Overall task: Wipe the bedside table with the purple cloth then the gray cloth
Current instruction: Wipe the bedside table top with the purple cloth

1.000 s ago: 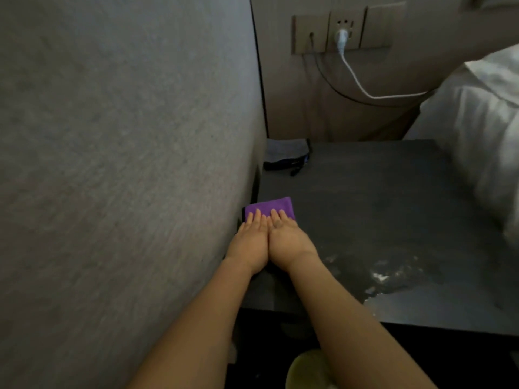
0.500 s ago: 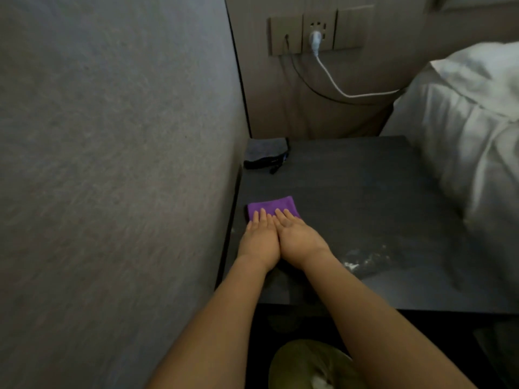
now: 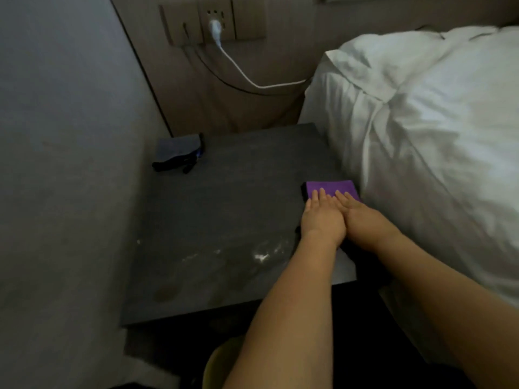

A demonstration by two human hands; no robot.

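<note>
The dark bedside table (image 3: 224,220) fills the middle of the head view. A folded purple cloth (image 3: 331,188) lies flat at its right edge, close to the bed. My left hand (image 3: 321,220) and my right hand (image 3: 362,220) rest side by side, palms down, fingers pressed onto the cloth's near half. The gray cloth (image 3: 178,148) sits folded in the far left corner of the table on top of something dark, apart from both hands. Pale wet streaks (image 3: 261,255) mark the tabletop just left of my left wrist.
A gray wall (image 3: 70,164) borders the table on the left. White bedding (image 3: 421,136) bulges against its right side. A wall socket holds a white plug (image 3: 214,26) whose cable runs towards the bed. A yellowish round object (image 3: 222,360) sits on the floor below.
Both hands have slid the purple cloth from the left side by the wall across to the table's right edge by the bed. The gray cloth has stayed put.
</note>
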